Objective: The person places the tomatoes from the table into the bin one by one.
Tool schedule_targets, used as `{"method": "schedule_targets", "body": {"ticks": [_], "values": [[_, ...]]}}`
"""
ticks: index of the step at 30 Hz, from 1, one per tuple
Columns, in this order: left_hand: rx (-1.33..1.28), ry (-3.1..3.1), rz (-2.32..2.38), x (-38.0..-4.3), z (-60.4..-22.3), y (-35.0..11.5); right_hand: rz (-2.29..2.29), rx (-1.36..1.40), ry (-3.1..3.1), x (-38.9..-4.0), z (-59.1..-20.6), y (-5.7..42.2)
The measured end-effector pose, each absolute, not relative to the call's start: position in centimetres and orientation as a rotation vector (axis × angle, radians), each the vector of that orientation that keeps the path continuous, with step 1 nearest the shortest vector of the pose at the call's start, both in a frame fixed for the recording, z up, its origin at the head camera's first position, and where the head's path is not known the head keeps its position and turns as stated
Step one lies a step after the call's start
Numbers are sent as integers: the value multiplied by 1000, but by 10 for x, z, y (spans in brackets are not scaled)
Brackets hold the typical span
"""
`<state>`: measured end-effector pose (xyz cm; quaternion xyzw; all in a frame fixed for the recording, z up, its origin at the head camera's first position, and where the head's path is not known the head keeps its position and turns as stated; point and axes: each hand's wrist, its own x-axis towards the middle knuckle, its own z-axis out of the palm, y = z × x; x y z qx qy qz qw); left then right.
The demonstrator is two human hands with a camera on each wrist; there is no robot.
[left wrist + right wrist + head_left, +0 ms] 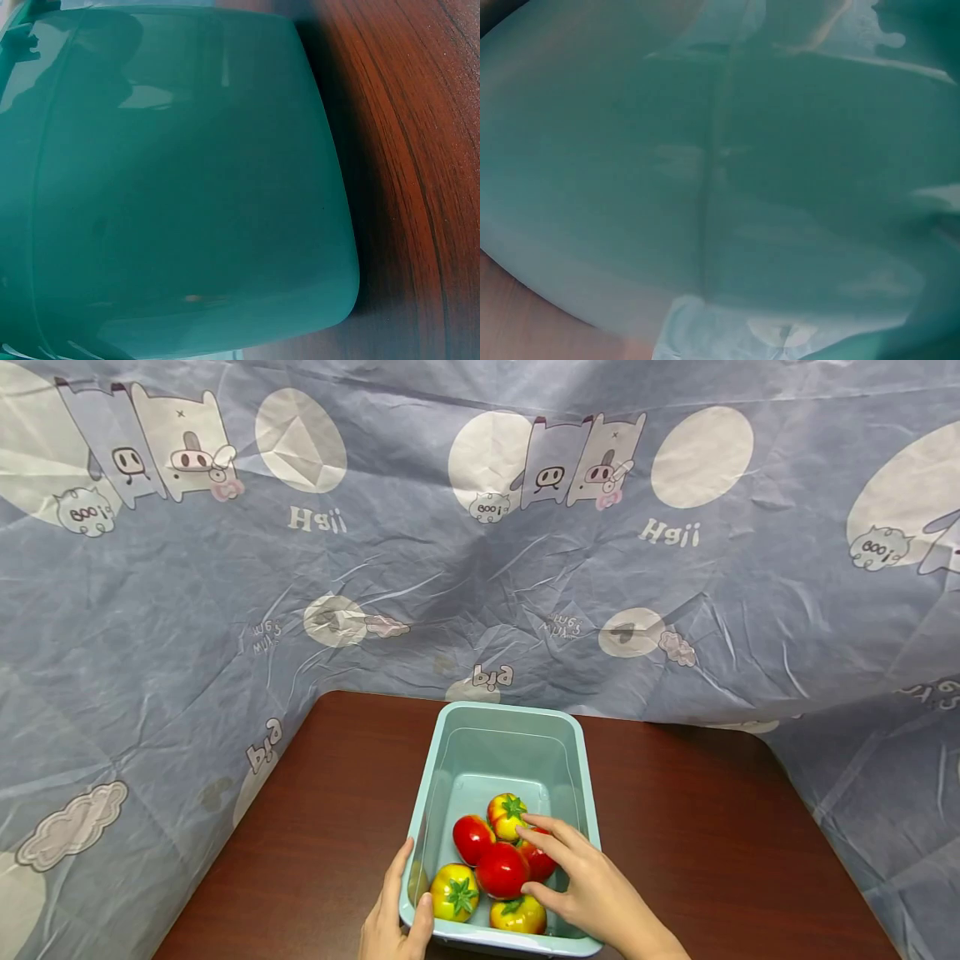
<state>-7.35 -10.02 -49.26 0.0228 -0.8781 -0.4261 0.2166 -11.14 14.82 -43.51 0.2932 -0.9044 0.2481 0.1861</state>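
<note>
A light teal plastic bin [517, 713] holds several shiny toy tomatoes, bunched at its near end. Among them are a red tomato [502, 870], another red one [472, 838] and a yellow one with a green star-shaped leaf [454, 893]. My left hand [393, 914] holds the bin's near left corner, thumb at the rim and fingers along the outside. Over the tomatoes is my right hand [588, 877], fingers spread and thumb tip beside the middle red tomato; whether it touches is unclear. Both wrist views show mostly bin wall [187, 187], without the hands' grip.
The bin stands on a dark brown wooden table [697, 827]. Behind and around the table hangs a grey-blue cloth [420, 552] printed with cartoon pigs. The far half of the bin's floor [495, 783] shows bare.
</note>
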Motion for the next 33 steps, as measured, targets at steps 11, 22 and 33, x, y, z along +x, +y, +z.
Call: {"method": "schedule_targets", "body": {"ticks": [11, 22, 33], "values": [[69, -2453, -1200, -73, -491, -105, 768, 796, -2456, -111, -435, 144], [52, -2410, -1213, -74, -492, -108, 798, 816, -2357, -113, -440, 140], [28, -2426, -1188, -74, -489, -109, 769, 791, -2335, -115, -439, 139]]}}
